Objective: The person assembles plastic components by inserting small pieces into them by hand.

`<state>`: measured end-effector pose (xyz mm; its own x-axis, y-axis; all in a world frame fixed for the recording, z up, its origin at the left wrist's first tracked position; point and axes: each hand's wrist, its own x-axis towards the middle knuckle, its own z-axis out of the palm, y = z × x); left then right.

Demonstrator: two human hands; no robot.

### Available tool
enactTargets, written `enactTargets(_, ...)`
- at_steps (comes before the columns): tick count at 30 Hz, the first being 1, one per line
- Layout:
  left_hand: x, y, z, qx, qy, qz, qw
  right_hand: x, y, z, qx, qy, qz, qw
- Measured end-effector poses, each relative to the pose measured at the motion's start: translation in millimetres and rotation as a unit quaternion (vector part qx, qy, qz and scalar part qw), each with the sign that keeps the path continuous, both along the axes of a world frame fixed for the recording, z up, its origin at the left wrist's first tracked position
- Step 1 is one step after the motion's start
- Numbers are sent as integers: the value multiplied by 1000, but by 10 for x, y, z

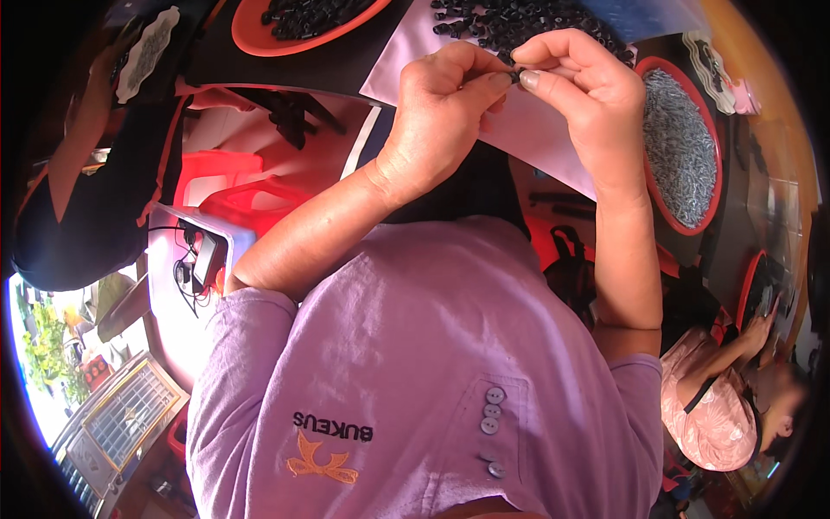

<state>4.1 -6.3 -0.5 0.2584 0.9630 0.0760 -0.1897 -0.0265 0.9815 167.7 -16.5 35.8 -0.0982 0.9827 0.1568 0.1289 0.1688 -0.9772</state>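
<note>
Left hand [445, 102] and right hand [594, 97] both pinch a small black part [514, 75] at upper centre, likely for fine two-sided control (thumbs hide the exact grip). Loose black pile [540, 26] just beyond, red bowl [692, 230] of screws [679, 147] at right: presumably kept there for short reaches.

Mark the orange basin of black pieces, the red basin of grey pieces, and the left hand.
Orange basin [248, 31], head view: its left wall.
Red basin [683, 228], head view: its lower rim.
Left hand [439, 105], head view: its middle.
</note>
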Motion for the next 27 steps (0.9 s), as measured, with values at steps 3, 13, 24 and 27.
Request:
enactTargets(3, 14, 2, -8, -4, 2, 8, 1000, -41, -30, -38, 92, -122, -41, 987)
enactTargets(13, 15, -8, -16, 6, 60, 3, 998, -83, 16, -122, 287, -201, -78, 933)
enactTargets(24, 52, -55, -41, 30, 66, 14, 997, -82, 34, -148, 283, -219, -73, 931)
enactTargets(27, 88, -88, -47, 18, 75, 54, 996, -80, 57, -152, 320, -236, -64, 915)
